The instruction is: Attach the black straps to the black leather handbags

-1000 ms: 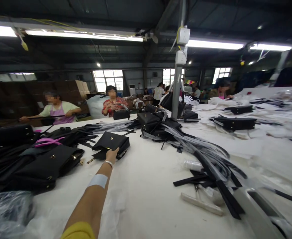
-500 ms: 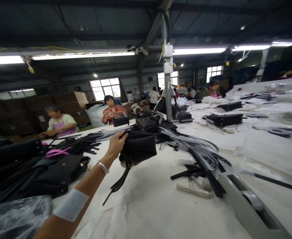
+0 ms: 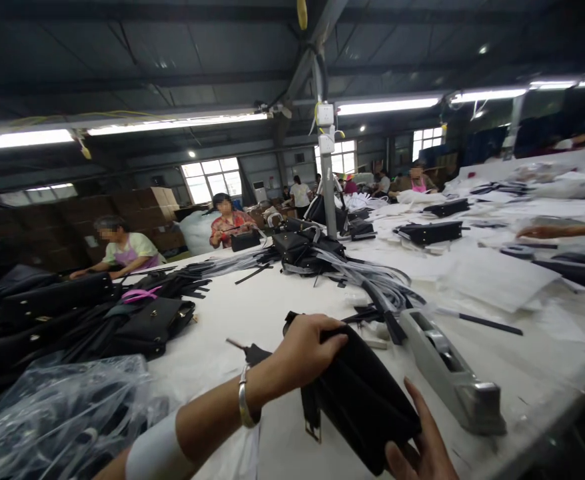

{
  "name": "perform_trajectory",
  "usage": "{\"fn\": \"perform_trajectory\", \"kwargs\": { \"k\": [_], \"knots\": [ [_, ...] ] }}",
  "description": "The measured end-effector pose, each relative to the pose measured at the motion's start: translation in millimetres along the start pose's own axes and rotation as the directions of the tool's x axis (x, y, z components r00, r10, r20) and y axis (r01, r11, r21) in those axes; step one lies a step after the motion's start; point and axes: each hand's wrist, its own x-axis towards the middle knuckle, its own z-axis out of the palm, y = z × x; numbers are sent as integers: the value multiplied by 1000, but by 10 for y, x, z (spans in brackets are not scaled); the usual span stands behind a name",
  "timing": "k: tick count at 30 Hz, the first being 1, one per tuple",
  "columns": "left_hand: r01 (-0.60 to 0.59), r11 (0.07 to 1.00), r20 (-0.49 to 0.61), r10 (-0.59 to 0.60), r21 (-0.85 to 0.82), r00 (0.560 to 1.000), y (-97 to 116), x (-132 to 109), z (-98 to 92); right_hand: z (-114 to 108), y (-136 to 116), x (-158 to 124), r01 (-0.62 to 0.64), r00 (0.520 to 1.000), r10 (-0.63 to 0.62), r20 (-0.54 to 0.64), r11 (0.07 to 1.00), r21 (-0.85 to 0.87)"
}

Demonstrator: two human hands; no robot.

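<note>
My left hand (image 3: 305, 348) grips the top edge of a small black handbag (image 3: 360, 400) held just above the white table (image 3: 252, 313), close to me. A strap with a metal buckle hangs from the bag's underside. My right hand (image 3: 422, 450) comes up from the bottom edge and cups the bag's lower right corner, fingers apart against it. A silver bracelet and a white patch sit on my left forearm.
Black handbags (image 3: 142, 323) and crumpled clear plastic (image 3: 62, 413) fill the left side. A bundle of black straps (image 3: 372, 287) and a grey tape dispenser (image 3: 447, 370) lie right of the bag. Other people work at the far edge, and someone's arm (image 3: 562, 231) reaches in at right.
My left hand has carried the black handbag from the middle of the table back toward me. My right hand has come into view and met the bag from below.
</note>
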Motion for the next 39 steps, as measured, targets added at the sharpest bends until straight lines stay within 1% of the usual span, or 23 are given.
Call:
{"fn": "perform_trajectory", "kwargs": {
  "k": [1,2,3,5,7,10,12,13,15,17,18,20,23,26,27,29,31,33,34,36,39],
  "knots": [
    [30,997,39,-27,-73,999,33,-27,124,-97,40,7,-2,998,0,-63,999,-36],
    [39,991,81,-29,-128,996,66,-45,241,-206,93,26,-11,993,4,-121,998,-58],
    [19,987,115,-1,-157,993,101,-59,350,-320,156,53,-23,985,11,-170,998,-64],
    [-85,986,156,107,-147,982,172,-87,532,-535,282,107,-59,971,49,-234,998,-35],
    [-170,980,189,187,-104,964,224,-133,654,-693,373,136,-91,961,94,-260,996,25],
    [-174,982,249,188,-77,950,195,-243,735,-799,395,131,-144,963,154,-221,988,61],
    [-123,989,286,143,-86,948,93,-314,757,-803,342,120,-150,972,151,-181,988,23],
    [-87,991,281,112,-102,953,28,-337,770,-793,305,116,-140,978,137,-160,990,-9],
    [-18,988,222,52,-153,974,-92,-347,802,-747,225,108,-104,988,96,-122,993,-64],
    [9,981,146,19,-193,989,-155,-300,822,-666,152,85,-101,991,95,-96,993,-62],
    [8,980,124,16,-197,992,-155,-258,816,-611,122,64,-113,990,110,-91,993,-34],
    [17,982,120,5,-186,993,-98,-148,756,-490,76,3,-163,984,166,-67,985,57],
    [49,986,176,-20,-158,984,49,6,564,-359,62,-93,-256,965,261,-2,950,178],
    [16,997,249,2,-70,969,152,27,360,-378,124,-116,-336,940,340,32,906,257],
    [-8,999,258,17,-39,966,166,-9,312,-413,157,-104,-363,930,366,41,891,272],
    [-58,998,236,57,1,970,161,-138,263,-498,225,-65,-407,910,413,43,867,286],
    [-112,992,202,100,52,974,118,-310,282,-569,280,-32,-420,903,429,31,863,280],
    [-125,980,160,101,152,982,47,-475,367,-601,312,-26,-400,912,409,24,879,260],
    [-100,976,153,71,192,986,9,-543,427,-602,322,-34,-390,917,398,20,887,246],
    [11,979,154,-43,205,987,-49,-635,562,-579,343,-75,-369,927,375,19,901,229],
    [182,977,146,-197,111,969,-46,-676,718,-503,414,-189,-346,938,345,39,916,205]
  ]
}}
